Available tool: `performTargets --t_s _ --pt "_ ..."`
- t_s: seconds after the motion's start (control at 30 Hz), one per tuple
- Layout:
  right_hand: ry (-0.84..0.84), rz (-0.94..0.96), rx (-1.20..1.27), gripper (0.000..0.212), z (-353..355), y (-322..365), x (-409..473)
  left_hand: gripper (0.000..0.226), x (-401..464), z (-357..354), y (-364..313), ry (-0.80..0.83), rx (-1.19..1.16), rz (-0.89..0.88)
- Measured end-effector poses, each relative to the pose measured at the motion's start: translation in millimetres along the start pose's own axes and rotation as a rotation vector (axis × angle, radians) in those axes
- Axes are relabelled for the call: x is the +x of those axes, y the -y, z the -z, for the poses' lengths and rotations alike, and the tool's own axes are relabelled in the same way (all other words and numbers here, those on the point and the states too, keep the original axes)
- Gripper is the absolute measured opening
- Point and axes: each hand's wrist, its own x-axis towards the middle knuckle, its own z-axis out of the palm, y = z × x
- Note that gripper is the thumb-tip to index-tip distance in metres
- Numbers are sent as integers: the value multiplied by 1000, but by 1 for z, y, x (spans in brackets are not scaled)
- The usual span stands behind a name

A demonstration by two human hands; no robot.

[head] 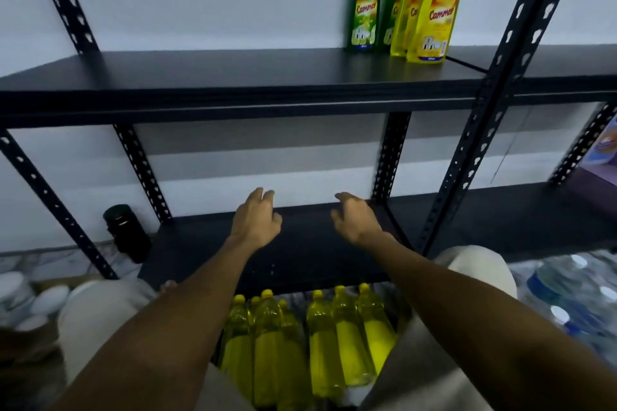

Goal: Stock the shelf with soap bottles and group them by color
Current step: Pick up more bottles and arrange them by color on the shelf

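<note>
While both arms reach forward, left hand (255, 218) and right hand (355, 218) hover loosely spread, holding nothing.

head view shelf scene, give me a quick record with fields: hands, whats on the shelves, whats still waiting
left hand: left hand held out over the lower shelf, fingers relaxed, holding nothing
right hand: right hand likewise, holding nothing
upper shelf: upper shelf carries green bottles and yellow bottles, upright at the right end, green to the left of yellow
waiting stock: yellow bottles below, between the person's knees
other: dark jar left of the lower shelf
</note>
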Motion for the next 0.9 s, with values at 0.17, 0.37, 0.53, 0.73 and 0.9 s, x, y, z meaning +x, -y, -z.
performTargets --t_s 0.17,0.37,0.53,0.73,0.9 --pt "182 -187 63 39 -58 -33 -15 55 -27 -50 30 214 -127 211" --pt "292 -480 261 25 -136 -78 -38 45 -58 -115 63 362 -177 444" --pt "295 -796 425 14 -197 -101 -71 33 -83 -172 81 489 -159 436" --pt "483 -818 386 22 -271 -132 -90 44 -103 -227 92 558 -245 558" --pt "526 -851 397 34 -268 -124 -83 63 -100 -259 79 561 -363 678"
